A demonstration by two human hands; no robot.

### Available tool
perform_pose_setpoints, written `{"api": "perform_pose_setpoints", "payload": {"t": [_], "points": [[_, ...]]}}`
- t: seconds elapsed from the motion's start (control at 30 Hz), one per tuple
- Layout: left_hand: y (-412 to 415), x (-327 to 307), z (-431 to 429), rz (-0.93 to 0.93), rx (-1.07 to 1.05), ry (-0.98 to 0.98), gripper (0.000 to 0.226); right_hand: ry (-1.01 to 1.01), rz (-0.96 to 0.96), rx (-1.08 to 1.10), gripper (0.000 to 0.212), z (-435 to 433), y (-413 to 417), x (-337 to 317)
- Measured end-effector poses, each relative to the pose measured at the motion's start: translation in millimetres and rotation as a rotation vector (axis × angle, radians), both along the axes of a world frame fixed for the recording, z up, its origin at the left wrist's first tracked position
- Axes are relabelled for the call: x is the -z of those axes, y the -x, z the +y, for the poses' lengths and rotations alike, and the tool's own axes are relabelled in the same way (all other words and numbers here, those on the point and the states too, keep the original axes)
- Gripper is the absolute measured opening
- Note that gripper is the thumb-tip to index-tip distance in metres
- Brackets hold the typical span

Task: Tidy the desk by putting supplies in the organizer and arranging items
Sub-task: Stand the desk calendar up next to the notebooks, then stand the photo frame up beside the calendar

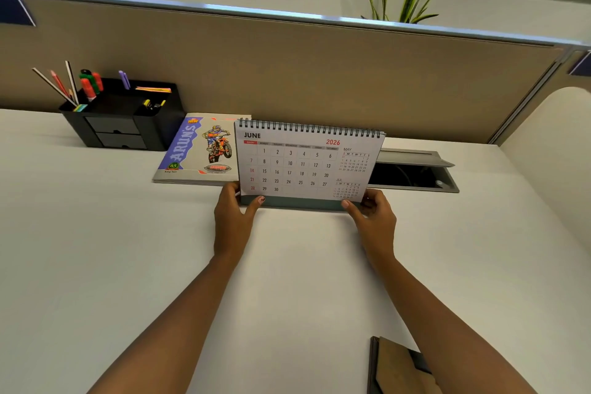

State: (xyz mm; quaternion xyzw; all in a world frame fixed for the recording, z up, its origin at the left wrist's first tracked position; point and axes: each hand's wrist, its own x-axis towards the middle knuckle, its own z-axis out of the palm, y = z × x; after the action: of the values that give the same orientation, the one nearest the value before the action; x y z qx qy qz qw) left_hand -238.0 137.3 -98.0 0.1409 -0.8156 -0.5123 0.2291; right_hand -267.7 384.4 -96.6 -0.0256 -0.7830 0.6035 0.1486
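the left thumb (257, 201) lies on the front of the calendar (303, 166) at its lower left corner, with the other fingers out of sight behind it, so the left hand (231, 221) pinches that corner; the right thumb (350, 205) and right hand (374, 217) grip the lower right corner the same way. the calendar stands on the desk (96, 249), though i cannot tell whether its base rests there or hangs just above. just left of the calendar a notebook (195, 150) lies flat, its right edge hidden behind the page. further left of the calendar stands the organizer (128, 118), already holding pencils, markers, a purple pen, sticky notes and clips. right of the calendar, partly behind it, is an open cable hatch (412, 174). nearer the person than the calendar, to its right, a brown folder (399, 368) is cut off by the picture's edge. the task looks nearly finished: no loose supplies show, the organizer is filled and the notebook is laid down. what seems left is setting the calendar square and letting go, and perhaps dealing with the folder. the calendar's june page faces the person and leans back, its spiral on top. its long axis runs left to right, roughly along the partition (287, 61) behind it.
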Motion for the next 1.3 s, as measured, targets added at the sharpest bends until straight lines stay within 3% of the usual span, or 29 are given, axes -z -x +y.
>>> {"api": "perform_pose_setpoints", "payload": {"t": [0.43, 0.73, 0.97, 1.17, 1.3], "points": [[-18, 1, 1, 0.061, -0.095, 0.016, 0.049, 0.070, -0.048, 0.155, 0.053, 3, -18, 2], [-90, 6, 7, 0.045, -0.020, 0.127, 0.040, 0.019, -0.158, 0.125, 0.036, 8, -70, -8], [-171, 7, 16, -0.015, 0.076, 0.193, 0.040, -0.039, -0.404, 0.150, 0.027, 6, -120, -26], [-227, 10, 18, -0.028, 0.158, 0.231, 0.044, -0.180, -0.145, 0.052, 0.026, 1, -205, -48], [-262, 5, 22, -0.017, 0.193, 0.199, 0.037, -0.191, -0.108, 0.116, 0.017, 8, -264, -43]]}}
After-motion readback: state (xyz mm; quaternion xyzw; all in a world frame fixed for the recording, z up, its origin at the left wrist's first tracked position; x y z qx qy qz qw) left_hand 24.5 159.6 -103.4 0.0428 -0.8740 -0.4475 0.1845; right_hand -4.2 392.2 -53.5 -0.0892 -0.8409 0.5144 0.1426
